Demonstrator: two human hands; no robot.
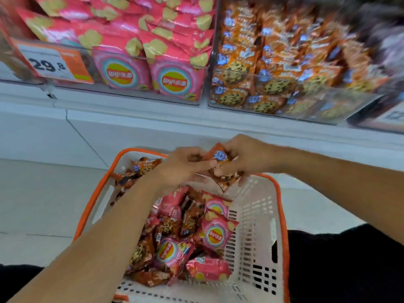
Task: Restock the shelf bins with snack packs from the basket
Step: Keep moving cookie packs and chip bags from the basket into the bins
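Price tag (55, 63) far left on clear bin of pink chip bags (150, 51); cookie-pack bin (284, 68) to its right; below, white basket (258, 217) with orange rim, mixed packs inside; left hand (181, 169) and right hand (247, 158) above it, both pinching orange cookie packs (219, 162), fingers curled.

Price tag (54, 63): "29.8" in black on white, on the front of the left shelf bin.
Pink packs in bin (175, 82): round logo "Lay's" with Chinese characters.
Pink packs in basket (215, 235): same "Lay's" logo.
Orange cookie packs (235, 71): blue label, too blurred to read.
Held pack (219, 155): blue label, unreadable.
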